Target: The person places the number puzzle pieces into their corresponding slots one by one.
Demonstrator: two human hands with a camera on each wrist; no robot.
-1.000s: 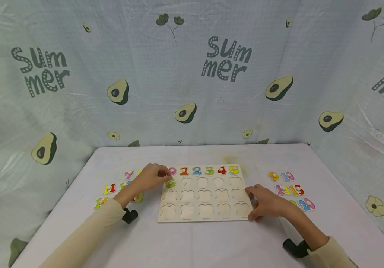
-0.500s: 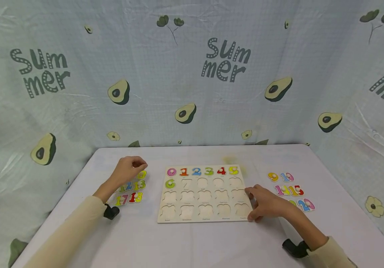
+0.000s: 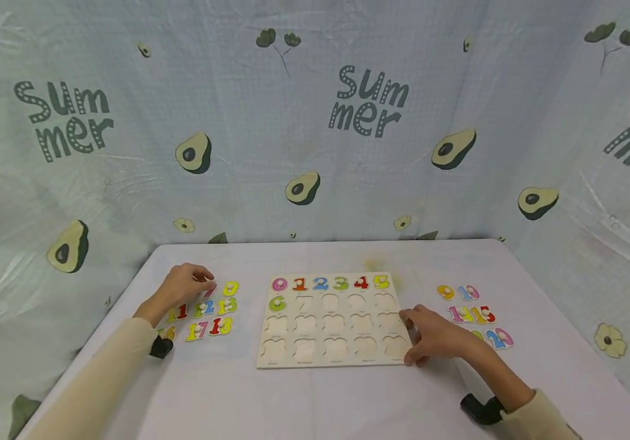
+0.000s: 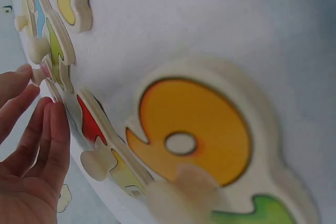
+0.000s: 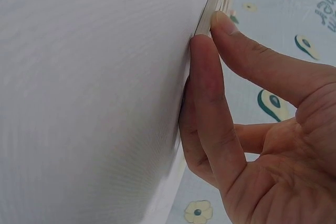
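Note:
My left hand is at the pink number 7 puzzle piece, mostly covered by it. In the left wrist view, thumb and fingertips meet at the small knob of a pink piece. The wooden number puzzle board lies flat in the middle, with 0 to 5 in its top row and a green 6 below. My right hand holds the board's right edge, its thumb near the front corner and a finger farther up the side.
Left of the board lie several knobbed number pieces, among them a yellow 8, a 13 and an 18. More pieces, such as a 9 and a 20, lie on the right. A printed curtain hangs behind the table.
My left hand has let go of the green 6 in the board and moved left to the pink 7. My right hand has stayed at the board's edge.

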